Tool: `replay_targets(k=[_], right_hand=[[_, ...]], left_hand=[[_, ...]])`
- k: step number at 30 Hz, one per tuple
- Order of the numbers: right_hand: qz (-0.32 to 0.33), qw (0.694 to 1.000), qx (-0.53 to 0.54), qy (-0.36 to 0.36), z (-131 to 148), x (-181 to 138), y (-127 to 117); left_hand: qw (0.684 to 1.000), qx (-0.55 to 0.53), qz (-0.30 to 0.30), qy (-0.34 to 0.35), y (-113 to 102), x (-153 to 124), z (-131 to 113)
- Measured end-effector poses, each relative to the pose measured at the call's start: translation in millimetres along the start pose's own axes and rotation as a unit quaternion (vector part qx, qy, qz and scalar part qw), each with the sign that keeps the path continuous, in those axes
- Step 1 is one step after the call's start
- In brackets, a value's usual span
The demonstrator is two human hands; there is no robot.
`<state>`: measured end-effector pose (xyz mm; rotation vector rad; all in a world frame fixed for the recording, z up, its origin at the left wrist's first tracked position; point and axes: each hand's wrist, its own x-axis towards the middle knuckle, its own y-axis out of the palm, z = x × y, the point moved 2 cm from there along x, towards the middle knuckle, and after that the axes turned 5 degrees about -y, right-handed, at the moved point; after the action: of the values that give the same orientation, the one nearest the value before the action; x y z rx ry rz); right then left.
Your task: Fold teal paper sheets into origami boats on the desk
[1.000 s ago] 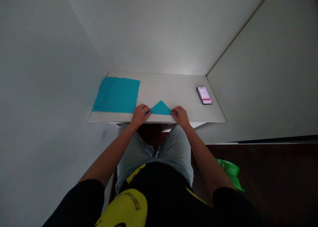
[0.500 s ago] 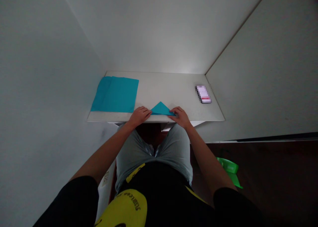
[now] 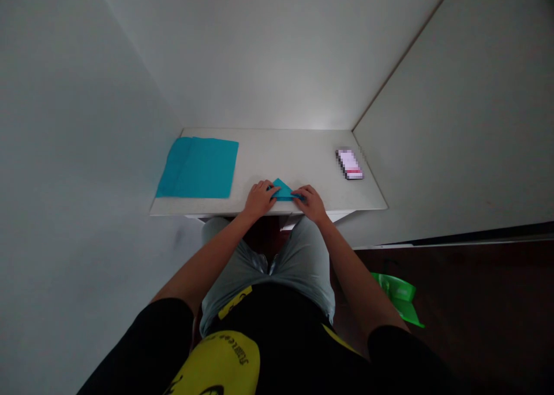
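Both ends of the folded paper (image 3: 284, 192) are pinched near the front edge of the table (image 3: 294, 153): left hand (image 3: 259, 198) at nine o'clock, right hand (image 3: 312, 202) at three. Beyond, larger blue paper (image 3: 201, 168) lies at ten, a phone (image 3: 350, 164) at two.

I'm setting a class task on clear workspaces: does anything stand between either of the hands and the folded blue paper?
Nothing visible does: the left hand and right hand both touch the folded paper, at opposite sides. The larger blue paper lies to the left and the phone to the right, neither in between.
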<state>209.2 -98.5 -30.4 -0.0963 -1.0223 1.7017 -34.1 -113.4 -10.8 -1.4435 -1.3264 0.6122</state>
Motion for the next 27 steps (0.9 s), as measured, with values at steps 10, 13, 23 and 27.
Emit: replay_targets(k=[10, 13, 23, 27], right_hand=[[-0.085, 0.983, 0.024, 0.164, 2, 9, 13], [-0.079, 0.986, 0.001, 0.150, 4, 11, 14], [-0.086, 0.979, 0.061, 0.173, 10, 8, 5], [-0.072, 0.975, 0.136, 0.159, 4, 7, 8]], left_hand=[[0.990, -0.097, -0.078, -0.061, 12, 4, -21], [0.988, -0.132, -0.050, -0.056, 19, 5, -32], [0.898, -0.377, -0.128, -0.185, 21, 11, -13], [0.860, -0.459, -0.084, -0.207, 22, 15, 3]])
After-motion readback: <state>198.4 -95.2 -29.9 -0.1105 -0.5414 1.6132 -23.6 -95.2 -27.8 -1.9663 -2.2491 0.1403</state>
